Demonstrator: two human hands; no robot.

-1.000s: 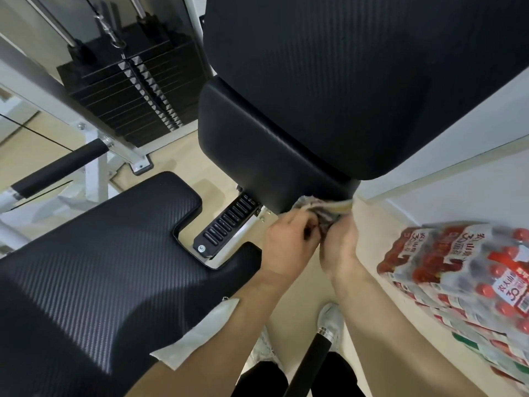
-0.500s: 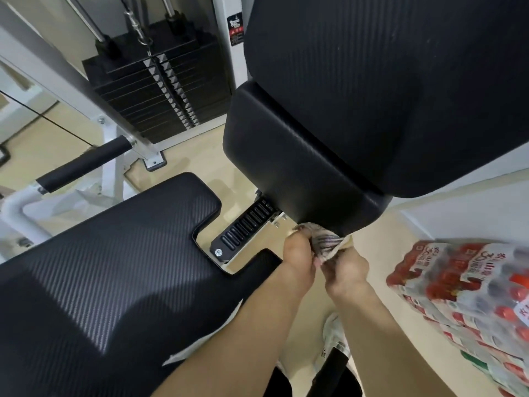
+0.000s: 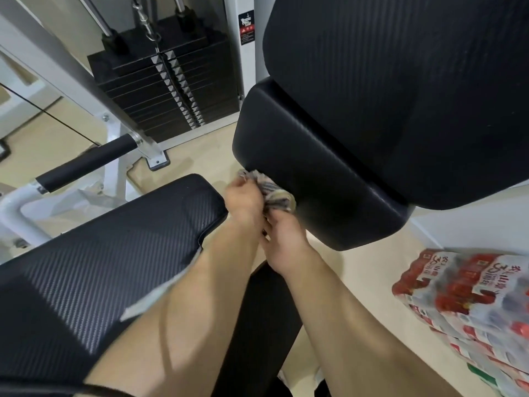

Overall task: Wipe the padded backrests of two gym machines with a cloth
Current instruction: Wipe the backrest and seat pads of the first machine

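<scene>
One black-gripped handle juts from the white frame at the far left. Near it, the wide textured seat pad fills the near left, with a pale strip lying on it beside the left forearm. Farther back, in the middle, stands the black weight stack.

The left hand is just right of the seat pad's far corner, its fingers curled tight round a bunched, pale striped cloth. The cloth is pressed against the near-left edge of the smooth lower backrest pad, touching it. Directly nearer, the right hand reaches up from below, its fingers curled into the cloth's near end (blur hides exactly how they lie), so both hands hold the one cloth and touch each other.

Above and to the right, the large textured upper backrest overhangs the lower pad. At the near right, a shrink-wrapped pack of red-labelled bottles rests on the beige floor.
</scene>
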